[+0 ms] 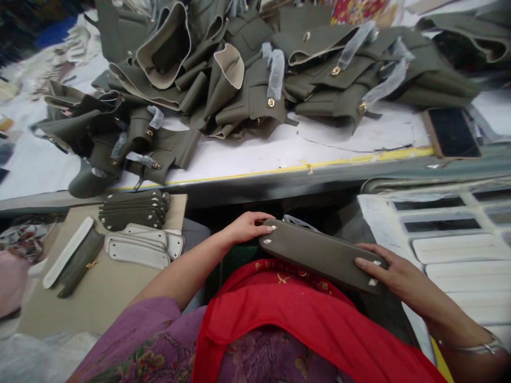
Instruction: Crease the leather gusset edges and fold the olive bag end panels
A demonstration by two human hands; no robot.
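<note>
Above my lap I hold an olive-green leather bag base (315, 252), a long panel with rounded ends and small wrapped studs at both ends. My left hand (249, 229) grips its left end, thumb near a stud. At the other end, my right hand (393, 266) has its thumb on the face and its fingers over the far edge. What lies under the panel is mostly hidden. To my left, similar olive panels (133, 210) lie stacked on a beige board (120, 298), next to pale studded panels (138, 250).
Olive bag parts (255, 101) with film-wrapped straps cover much of the white worktable (247, 157). A phone (453, 133) lies at its right front edge. A white slotted rack (459, 271) with pale strips stands on my right. One white strip (67, 252) is on the board.
</note>
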